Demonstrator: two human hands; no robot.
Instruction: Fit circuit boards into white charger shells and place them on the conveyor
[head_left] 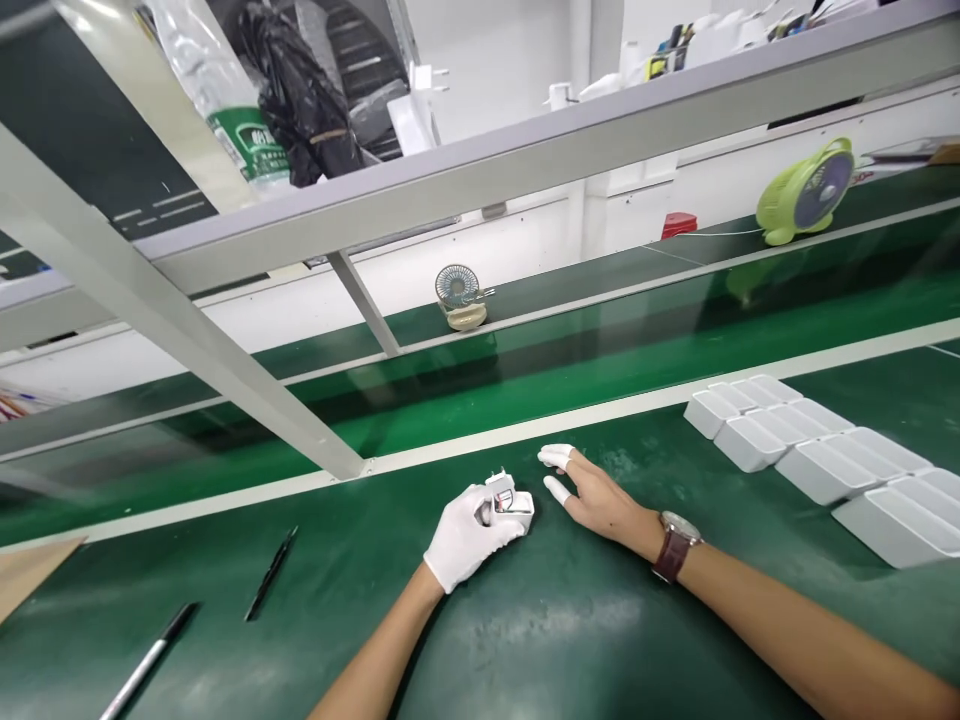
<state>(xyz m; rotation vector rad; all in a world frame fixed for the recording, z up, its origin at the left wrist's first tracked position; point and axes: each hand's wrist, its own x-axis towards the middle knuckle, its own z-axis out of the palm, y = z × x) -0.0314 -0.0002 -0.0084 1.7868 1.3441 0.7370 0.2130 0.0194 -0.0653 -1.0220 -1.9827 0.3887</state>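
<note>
My left hand (466, 535), in a white glove, is closed around a small white plug adapter (514, 512). Its housing is open, showing wires and parts inside, and a piece with metal prongs sits tilted at its top. To the right of it, my right hand (600, 495) hovers or rests near the green table, apart from the adapter. White finger cots cover some of its fingertips, and the thumb and fingers are spread with nothing between them. A watch with a dark red strap (673, 548) is on the right wrist.
Rows of white open housings (817, 465) stand at the right. A black pen (271, 573) and a marker (150, 660) lie at the left, near cardboard (34, 570). Beyond the green belt (525, 375) are a small fan (459, 295) and a green fan (808, 190). A metal post (187, 310) slants at left.
</note>
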